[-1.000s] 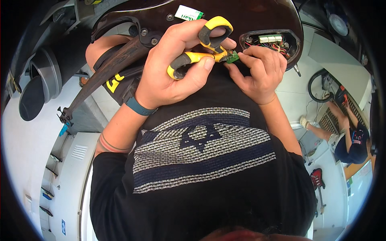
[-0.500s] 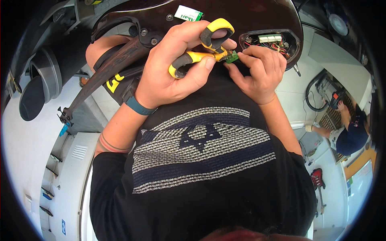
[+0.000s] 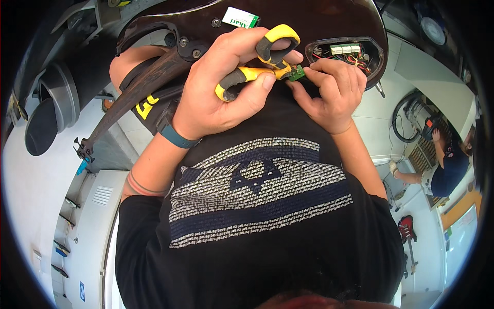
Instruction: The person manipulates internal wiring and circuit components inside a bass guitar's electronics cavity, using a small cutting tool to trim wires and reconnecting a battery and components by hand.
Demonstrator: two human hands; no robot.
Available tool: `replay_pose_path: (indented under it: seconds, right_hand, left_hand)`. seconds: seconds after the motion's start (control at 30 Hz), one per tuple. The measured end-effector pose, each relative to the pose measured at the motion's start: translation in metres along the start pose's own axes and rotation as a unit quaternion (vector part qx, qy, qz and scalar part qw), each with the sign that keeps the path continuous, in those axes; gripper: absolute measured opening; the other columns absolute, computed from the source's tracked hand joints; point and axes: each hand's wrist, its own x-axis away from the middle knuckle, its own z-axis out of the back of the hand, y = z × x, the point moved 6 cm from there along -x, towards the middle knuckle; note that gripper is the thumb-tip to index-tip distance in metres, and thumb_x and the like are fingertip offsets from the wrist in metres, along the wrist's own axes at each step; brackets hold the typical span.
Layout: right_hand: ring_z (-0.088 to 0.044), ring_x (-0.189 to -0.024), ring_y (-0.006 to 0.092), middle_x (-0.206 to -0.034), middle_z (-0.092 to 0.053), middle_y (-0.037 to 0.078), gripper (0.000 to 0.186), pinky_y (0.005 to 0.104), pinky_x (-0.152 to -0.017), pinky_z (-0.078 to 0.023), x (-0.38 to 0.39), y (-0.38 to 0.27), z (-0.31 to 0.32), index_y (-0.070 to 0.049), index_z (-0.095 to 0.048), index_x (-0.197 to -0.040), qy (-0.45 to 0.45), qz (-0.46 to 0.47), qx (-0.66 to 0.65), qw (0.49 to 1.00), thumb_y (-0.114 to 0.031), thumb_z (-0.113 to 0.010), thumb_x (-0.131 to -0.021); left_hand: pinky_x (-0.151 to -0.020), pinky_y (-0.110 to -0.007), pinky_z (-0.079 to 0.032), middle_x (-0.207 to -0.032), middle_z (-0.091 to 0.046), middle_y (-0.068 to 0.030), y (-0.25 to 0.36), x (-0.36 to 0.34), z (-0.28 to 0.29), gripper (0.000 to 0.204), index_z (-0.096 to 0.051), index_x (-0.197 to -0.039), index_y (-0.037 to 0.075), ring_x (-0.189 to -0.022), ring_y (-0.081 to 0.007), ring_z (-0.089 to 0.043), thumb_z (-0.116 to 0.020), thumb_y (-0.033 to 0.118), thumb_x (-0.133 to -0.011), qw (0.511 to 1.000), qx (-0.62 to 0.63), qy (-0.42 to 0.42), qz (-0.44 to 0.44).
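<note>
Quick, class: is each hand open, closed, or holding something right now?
Left hand: holding yellow-and-black pliers.
Right hand: closed, holding a small green circuit board by its edge.

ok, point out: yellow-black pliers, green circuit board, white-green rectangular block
Yellow-black pliers [image 3: 281,71], head view: handle base.
Green circuit board [image 3: 297,75], head view: exposed face.
White-green rectangular block [image 3: 239,18], head view: white face.

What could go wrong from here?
The yellow-and-black pliers meet the small green circuit board: over-squeezing might crack it. The right hand pinches that board; it could slip. The white-and-green rectangular block on the glossy dark guitar body sits near the left hand; a bump could dislodge it.
</note>
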Motion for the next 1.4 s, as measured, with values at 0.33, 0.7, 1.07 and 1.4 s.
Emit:
replay_pose_path:
  seconds: [0.33,0.7,1.07,1.4]
  right_hand:
    - [-0.068,-0.091,0.0166,-0.105,-0.075,-0.004,0.038,0.0364,-0.094,-0.043,0.001,0.0,0.001,-0.017,-0.076,-0.1,0.002,0.003,-0.001,1.0,-0.034,-0.099,-0.074]
    - [-0.069,-0.092,0.0157,-0.105,-0.075,-0.005,0.038,0.0356,-0.093,-0.043,0.001,-0.001,0.0,-0.017,-0.077,-0.1,0.001,0.003,-0.002,1.0,-0.033,-0.099,-0.074]
    - [-0.07,-0.094,0.0161,-0.106,-0.075,-0.005,0.039,0.0359,-0.094,-0.044,0.003,0.0,0.003,-0.018,-0.076,-0.102,0.004,-0.001,0.002,1.0,-0.033,-0.099,-0.074]
    - [-0.069,-0.093,0.0163,-0.106,-0.075,-0.005,0.038,0.036,-0.094,-0.044,0.004,0.0,-0.002,-0.017,-0.077,-0.102,0.006,0.003,-0.002,1.0,-0.033,-0.099,-0.076]
  left_hand:
    - [-0.117,-0.052,-0.058,-0.141,-0.071,-0.0346,0.01,-0.004,0.003,0.048,-0.042,-0.155,-0.007,-0.134,-0.0422,-0.073,-0.058,-0.005,-0.11,0.988,-0.121,-0.094,0.005]
    - [-0.117,-0.051,-0.058,-0.139,-0.072,-0.0343,0.011,-0.007,0.003,0.047,-0.044,-0.154,-0.01,-0.133,-0.0408,-0.074,-0.057,-0.006,-0.109,0.987,-0.136,-0.088,0.018]
    - [-0.116,-0.051,-0.058,-0.139,-0.072,-0.0336,0.009,-0.013,-0.003,0.049,-0.045,-0.156,-0.009,-0.133,-0.0404,-0.073,-0.058,-0.006,-0.11,0.994,-0.068,-0.085,0.006]
    - [-0.115,-0.05,-0.059,-0.14,-0.072,-0.0331,0.005,-0.015,-0.002,0.05,-0.047,-0.157,-0.009,-0.133,-0.039,-0.074,-0.059,-0.005,-0.109,0.996,-0.046,-0.076,0.026]
